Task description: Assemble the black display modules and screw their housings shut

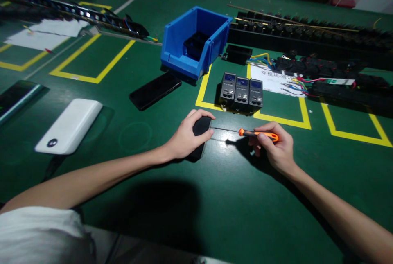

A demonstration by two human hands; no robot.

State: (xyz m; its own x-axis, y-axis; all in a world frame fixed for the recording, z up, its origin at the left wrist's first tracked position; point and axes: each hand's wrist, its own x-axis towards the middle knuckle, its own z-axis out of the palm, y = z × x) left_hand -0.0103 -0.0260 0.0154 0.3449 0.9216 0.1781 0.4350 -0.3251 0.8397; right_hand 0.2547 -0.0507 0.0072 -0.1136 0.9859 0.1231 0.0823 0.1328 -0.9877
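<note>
My left hand (pixel 190 135) grips a black box-shaped module (pixel 202 127) on the green table, thumb on the near side and fingers over the far end. In my right hand (pixel 274 145) is a screwdriver (pixel 258 134) with an orange and black handle, held almost level. Its thin shaft points left, and the tip meets the right side of the module; what it touches there is too small to make out. Just beyond my hands, three dark modules (pixel 242 91) with small screens and sockets stand side by side.
Behind is a blue bin (pixel 196 45) with black parts inside. A black phone (pixel 155 91) and a white power bank (pixel 70 127) lie to the left. Long black strips with wires (pixel 331 69) and a printed paper (pixel 270 80) occupy the right rear. Yellow tape (pixel 282 121) marks the green table (pixel 245 210).
</note>
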